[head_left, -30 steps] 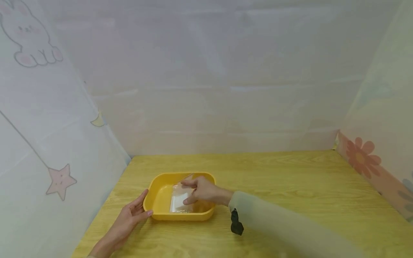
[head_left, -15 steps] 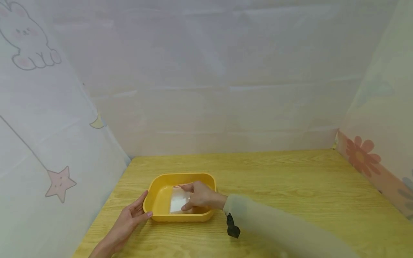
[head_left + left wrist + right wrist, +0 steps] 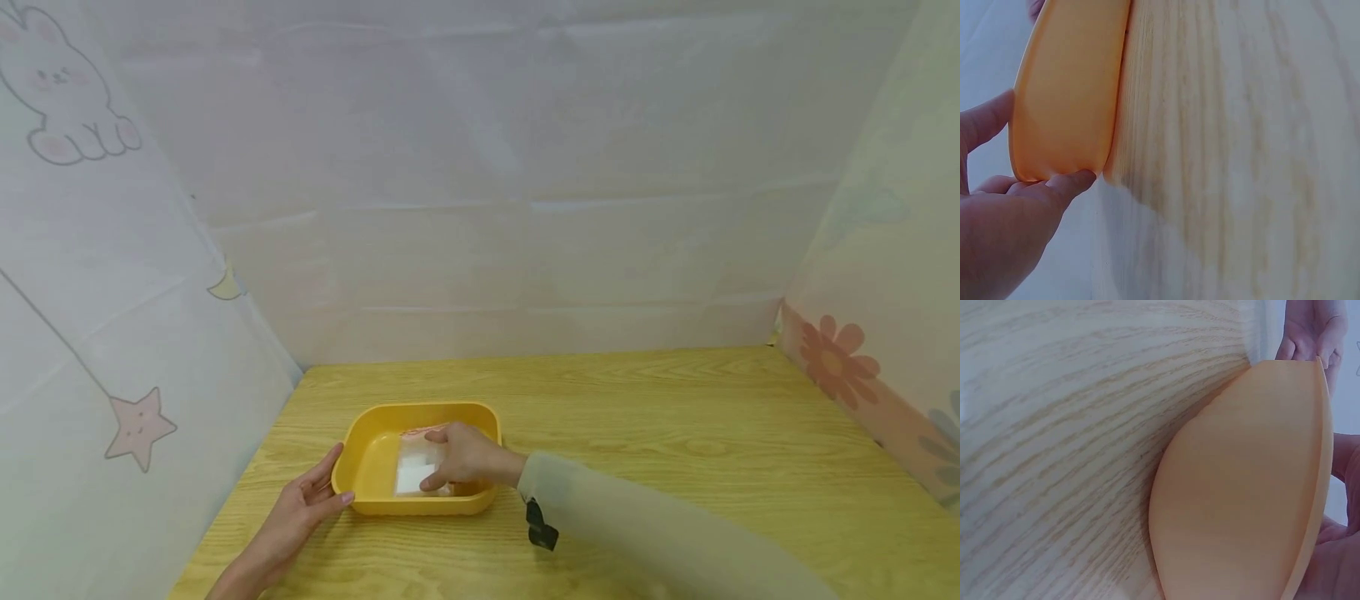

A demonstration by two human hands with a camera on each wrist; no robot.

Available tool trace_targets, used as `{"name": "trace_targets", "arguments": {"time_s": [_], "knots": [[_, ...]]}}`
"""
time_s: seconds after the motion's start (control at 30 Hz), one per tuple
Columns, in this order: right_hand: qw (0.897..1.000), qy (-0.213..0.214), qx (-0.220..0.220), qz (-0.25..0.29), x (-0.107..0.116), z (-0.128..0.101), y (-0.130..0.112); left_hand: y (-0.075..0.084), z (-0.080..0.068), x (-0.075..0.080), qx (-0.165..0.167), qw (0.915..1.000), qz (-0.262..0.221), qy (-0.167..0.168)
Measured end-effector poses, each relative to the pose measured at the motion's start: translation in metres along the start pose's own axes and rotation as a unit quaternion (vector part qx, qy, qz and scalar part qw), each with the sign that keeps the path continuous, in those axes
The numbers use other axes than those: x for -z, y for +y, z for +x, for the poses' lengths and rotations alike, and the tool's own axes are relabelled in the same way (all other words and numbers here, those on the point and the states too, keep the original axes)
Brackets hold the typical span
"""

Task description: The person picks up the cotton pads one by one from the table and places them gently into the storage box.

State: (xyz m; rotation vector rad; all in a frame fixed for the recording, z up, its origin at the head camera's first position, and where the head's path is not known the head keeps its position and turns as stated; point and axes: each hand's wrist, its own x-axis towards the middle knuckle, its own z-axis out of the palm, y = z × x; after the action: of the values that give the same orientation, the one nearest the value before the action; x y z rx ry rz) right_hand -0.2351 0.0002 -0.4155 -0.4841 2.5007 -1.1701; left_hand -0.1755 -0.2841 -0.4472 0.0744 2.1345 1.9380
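Yellow tray (image 3: 367, 467) on a wooden table (image 3: 675, 433); left hand (image 3: 303, 504), fingers straight, steadies its left end while right hand (image 3: 468, 454) pinches a clear bag (image 3: 415, 468) inside

Light wooden table (image 3: 675, 433), grain running left to right. On it, toward the near left corner, one yellow tray (image 3: 367, 467) standing flat. Also resting on the boards: left hand (image 3: 296, 512) beside the tray, touching its left end.
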Motion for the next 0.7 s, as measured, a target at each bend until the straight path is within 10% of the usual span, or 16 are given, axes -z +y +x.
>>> {"name": "trace_targets", "arguments": {"time_s": [0.33, 0.7], "knots": [[1.000, 0.000, -0.016, -0.011, 0.003, -0.003, -0.006, 0.001, 0.000, 0.001, 0.004, 0.9999, 0.006, 0.007], [0.986, 0.077, 0.129, -0.071, 0.059, -0.042, 0.004, -0.002, 0.002, 0.000, -0.004, 0.9994, 0.027, 0.019]]}}
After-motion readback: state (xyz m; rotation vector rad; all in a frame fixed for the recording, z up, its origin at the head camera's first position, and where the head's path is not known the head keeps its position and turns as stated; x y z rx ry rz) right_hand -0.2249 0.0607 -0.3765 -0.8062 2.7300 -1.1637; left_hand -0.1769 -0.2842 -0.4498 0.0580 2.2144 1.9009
